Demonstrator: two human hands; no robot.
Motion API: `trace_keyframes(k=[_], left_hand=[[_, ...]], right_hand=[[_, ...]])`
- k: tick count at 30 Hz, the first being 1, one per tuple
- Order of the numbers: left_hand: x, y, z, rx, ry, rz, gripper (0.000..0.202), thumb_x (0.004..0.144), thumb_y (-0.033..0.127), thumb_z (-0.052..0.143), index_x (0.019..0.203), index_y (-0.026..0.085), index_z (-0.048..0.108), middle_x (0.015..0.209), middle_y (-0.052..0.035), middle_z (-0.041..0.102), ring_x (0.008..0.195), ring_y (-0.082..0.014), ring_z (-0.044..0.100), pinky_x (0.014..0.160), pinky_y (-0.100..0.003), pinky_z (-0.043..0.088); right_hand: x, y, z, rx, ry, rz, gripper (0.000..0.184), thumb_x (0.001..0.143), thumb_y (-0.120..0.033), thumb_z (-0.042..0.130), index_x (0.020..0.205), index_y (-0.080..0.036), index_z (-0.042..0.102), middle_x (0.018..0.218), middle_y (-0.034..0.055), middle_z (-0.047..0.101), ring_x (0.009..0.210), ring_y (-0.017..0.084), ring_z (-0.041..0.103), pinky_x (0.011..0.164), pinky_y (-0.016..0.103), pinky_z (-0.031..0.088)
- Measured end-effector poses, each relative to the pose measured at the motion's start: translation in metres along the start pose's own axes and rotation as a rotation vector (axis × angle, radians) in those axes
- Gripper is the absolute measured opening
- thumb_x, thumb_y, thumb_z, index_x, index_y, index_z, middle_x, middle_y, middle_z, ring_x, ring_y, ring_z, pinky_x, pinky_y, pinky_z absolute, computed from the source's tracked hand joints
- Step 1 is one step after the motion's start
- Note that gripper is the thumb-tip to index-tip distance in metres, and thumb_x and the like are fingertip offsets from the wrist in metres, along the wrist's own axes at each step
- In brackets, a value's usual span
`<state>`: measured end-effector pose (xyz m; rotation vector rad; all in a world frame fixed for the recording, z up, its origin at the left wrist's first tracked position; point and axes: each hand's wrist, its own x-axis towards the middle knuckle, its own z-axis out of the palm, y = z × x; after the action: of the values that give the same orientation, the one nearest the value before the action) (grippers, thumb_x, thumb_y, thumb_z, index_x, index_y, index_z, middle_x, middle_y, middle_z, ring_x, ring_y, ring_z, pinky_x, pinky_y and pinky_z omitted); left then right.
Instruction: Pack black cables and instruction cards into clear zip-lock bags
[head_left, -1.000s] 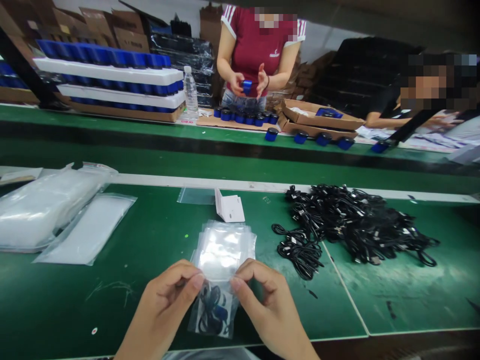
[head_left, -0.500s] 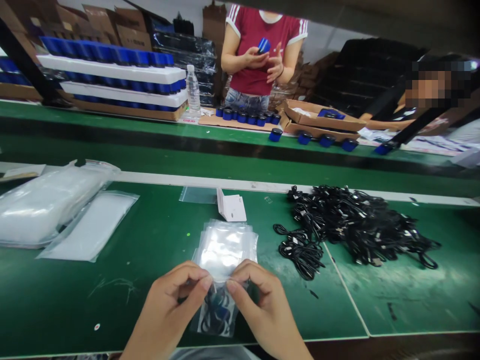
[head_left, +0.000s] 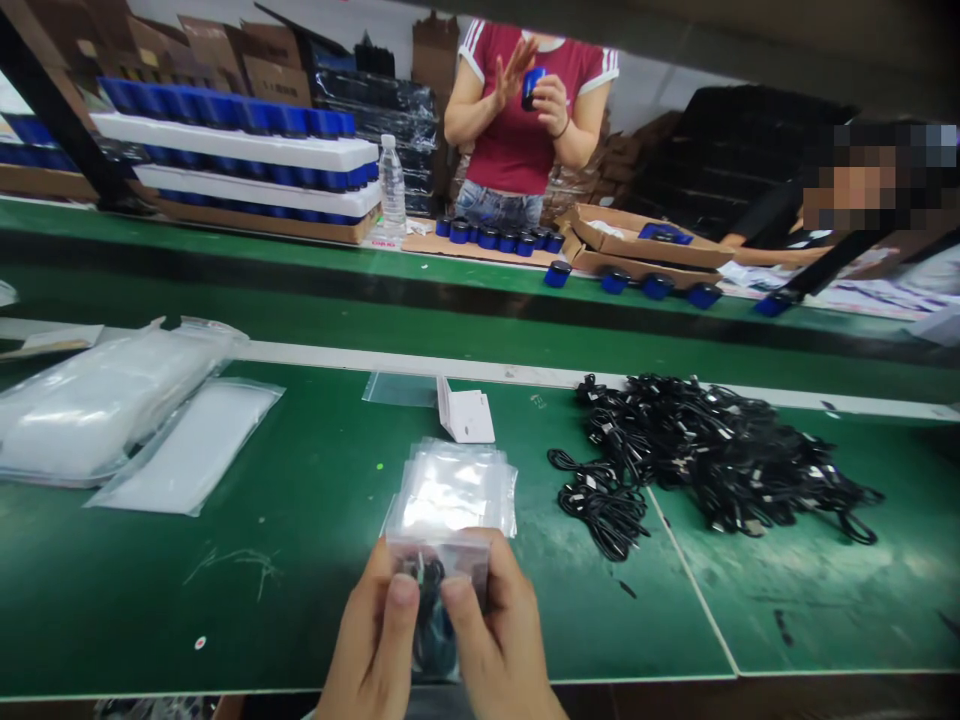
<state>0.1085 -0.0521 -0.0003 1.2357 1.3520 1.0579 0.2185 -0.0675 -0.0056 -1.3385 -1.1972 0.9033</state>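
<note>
Drawn closer, the left hand [head_left: 373, 630] and right hand [head_left: 499, 640] clamped together on the cable-filled bag [head_left: 435, 600] (more cables [head_left: 712, 455] lay heaped, unbagged).

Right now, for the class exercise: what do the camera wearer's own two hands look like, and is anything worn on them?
The left hand and the right hand are bare: no gloves, rings, watch or tape show on them. The wrists run out of the bottom of the view, so no sleeve can be made out.

Factory packing line, long green workbenches [head_left: 225, 590], stacked cardboard cartons [head_left: 255, 60]
</note>
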Motion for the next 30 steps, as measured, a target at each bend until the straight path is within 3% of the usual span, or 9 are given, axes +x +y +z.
trace_keyframes(k=[2, 6, 10, 16, 20, 30], left_hand=[[-0.002, 0.001, 0.002, 0.037, 0.043, 0.064, 0.041, 0.082, 0.059, 0.045, 0.091, 0.022, 0.061, 0.088, -0.0017, 0.070, 0.082, -0.0181, 0.064, 0.071, -0.024, 0.050], [-0.001, 0.004, 0.008, 0.011, 0.039, 0.204, 0.036, 0.083, 0.055, 0.046, 0.077, 0.023, 0.061, 0.064, 0.0039, 0.068, 0.058, -0.0133, 0.062, 0.056, -0.020, 0.047], [0.003, 0.001, 0.006, 0.013, 0.059, 0.264, 0.032, 0.086, 0.050, 0.046, 0.078, 0.023, 0.063, 0.065, 0.0032, 0.067, 0.059, -0.0132, 0.061, 0.058, -0.020, 0.048], [0.015, 0.003, -0.017, 0.038, -0.315, 0.288, 0.012, 0.087, 0.030, 0.051, 0.084, 0.024, 0.061, 0.076, 0.0026, 0.060, 0.067, -0.0105, 0.059, 0.062, -0.015, 0.048], [0.020, 0.007, -0.026, 0.053, -0.296, 0.253, 0.007, 0.086, 0.026, 0.054, 0.084, 0.025, 0.060, 0.077, 0.0042, 0.058, 0.067, -0.0081, 0.058, 0.059, -0.012, 0.047], [0.020, 0.004, -0.027, 0.240, -0.252, 0.453, 0.011, 0.086, 0.017, 0.053, 0.081, 0.024, 0.060, 0.075, 0.0041, 0.060, 0.067, -0.0074, 0.061, 0.061, -0.012, 0.047]], right_hand=[[-0.007, 0.005, 0.004, -0.033, -0.015, -0.024, 0.025, 0.087, -0.042, 0.047, 0.087, -0.020, 0.058, 0.053, -0.0024, 0.051, 0.053, 0.015, 0.052, 0.056, 0.025, 0.046], [-0.016, 0.015, 0.010, -0.148, 0.118, -0.103, 0.030, 0.087, -0.045, 0.047, 0.093, -0.020, 0.063, 0.067, 0.0044, 0.062, 0.058, 0.018, 0.057, 0.057, 0.027, 0.049], [-0.011, 0.012, 0.008, -0.145, 0.092, -0.178, 0.021, 0.089, -0.033, 0.048, 0.092, -0.022, 0.065, 0.071, 0.0044, 0.064, 0.063, 0.017, 0.060, 0.058, 0.025, 0.048], [0.010, -0.013, -0.011, -0.017, 0.003, -0.136, 0.010, 0.084, -0.021, 0.055, 0.077, -0.020, 0.061, 0.070, -0.0003, 0.057, 0.065, 0.013, 0.056, 0.060, 0.022, 0.044], [0.011, -0.016, -0.016, -0.089, -0.014, -0.155, 0.012, 0.084, -0.017, 0.055, 0.073, -0.019, 0.059, 0.069, -0.0012, 0.056, 0.064, 0.011, 0.054, 0.060, 0.021, 0.042], [0.008, -0.011, -0.012, -0.233, -0.034, -0.316, 0.013, 0.084, -0.012, 0.051, 0.076, -0.017, 0.058, 0.069, 0.0012, 0.058, 0.065, 0.013, 0.055, 0.059, 0.024, 0.042]])
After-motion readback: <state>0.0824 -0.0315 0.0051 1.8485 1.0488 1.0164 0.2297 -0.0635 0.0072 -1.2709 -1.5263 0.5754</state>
